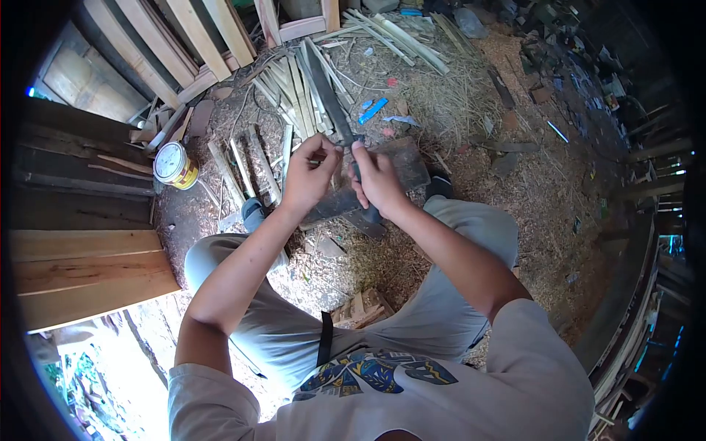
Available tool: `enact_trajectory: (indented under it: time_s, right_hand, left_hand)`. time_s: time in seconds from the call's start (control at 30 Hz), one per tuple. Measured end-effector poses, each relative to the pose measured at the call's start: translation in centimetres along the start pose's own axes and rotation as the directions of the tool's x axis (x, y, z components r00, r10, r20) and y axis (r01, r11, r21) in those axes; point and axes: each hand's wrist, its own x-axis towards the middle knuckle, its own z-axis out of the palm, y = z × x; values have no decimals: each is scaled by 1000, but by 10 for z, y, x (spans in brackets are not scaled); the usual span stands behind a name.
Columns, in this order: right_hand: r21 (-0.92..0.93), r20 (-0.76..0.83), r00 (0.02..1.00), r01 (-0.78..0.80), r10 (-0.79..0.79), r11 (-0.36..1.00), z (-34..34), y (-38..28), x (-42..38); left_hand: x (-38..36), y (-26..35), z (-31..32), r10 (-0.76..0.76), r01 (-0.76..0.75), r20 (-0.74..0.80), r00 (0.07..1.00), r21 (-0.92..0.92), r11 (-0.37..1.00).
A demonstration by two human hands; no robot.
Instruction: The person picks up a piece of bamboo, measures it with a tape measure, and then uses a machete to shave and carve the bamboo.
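Note:
A long dark blade (329,95) points up and away from me, slightly to the left. My right hand (379,178) is wrapped round its dark handle, whose end shows below the palm. Beside the base of the blade, my left hand (312,170) has its thumb and fingers drawn together in a pinch; what they hold, if anything, is too small to make out. Both hands are over a worn wooden block (406,163) on the ground between my feet.
Split strips of wood (288,90) lie beyond the hands. At the left stand a paint bucket (175,166) and wooden boards (88,268). A blue object (373,111) lies on the ground among wood shavings. Wooden frames (191,37) lean at the upper left.

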Motion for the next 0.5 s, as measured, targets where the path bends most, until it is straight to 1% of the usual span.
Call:
enact_trajectory:
  time_s: [0.03, 0.13, 0.17, 0.2, 0.23, 0.27, 0.33, 0.4, 0.5]
  right_hand:
    - [-36, 0, 999, -46, 46, 998, 1, 1, 0]
    - [-12, 2, 1000, -31, 31, 999, -1, -3, 1]
    - [-12, 7, 999, -34, 34, 999, 0, -5, 0]
    - [5, 12, 1000, -2, 2, 1000, -1, -7, -2]
    - [22, 15, 999, 30, -30, 999, -2, -8, -3]
    - [20, 12, 999, 29, -29, 999, -2, -4, -2]
    - [-36, 8, 1000, -22, 22, 999, -1, 3, 1]
    - [-31, 14, 1000, -22, 22, 999, -2, 2, 2]
    - [-11, -3, 1000, -16, 16, 1000, -1, -5, 0]
  left_hand:
    - [1, 0, 1, 2, -2, 11, 1000, 2, 1000]
    - [2, -3, -2, -20, 20, -33, 999, 18, 1000]
    - [2, -5, -5, -25, 25, 1, 1000, 38, 999]
    - [2, -5, -6, -31, 29, 34, 999, 56, 998]
    - [0, -5, -7, -33, 31, 31, 999, 54, 998]
    - [0, -4, -6, -35, 33, 34, 999, 51, 998]
    - [2, -3, -2, -33, 30, 48, 998, 48, 998]
    - [2, -4, -1, -25, 25, 12, 1000, 0, 1000]
    - [3, -7, -5, -36, 34, 38, 999, 50, 998]
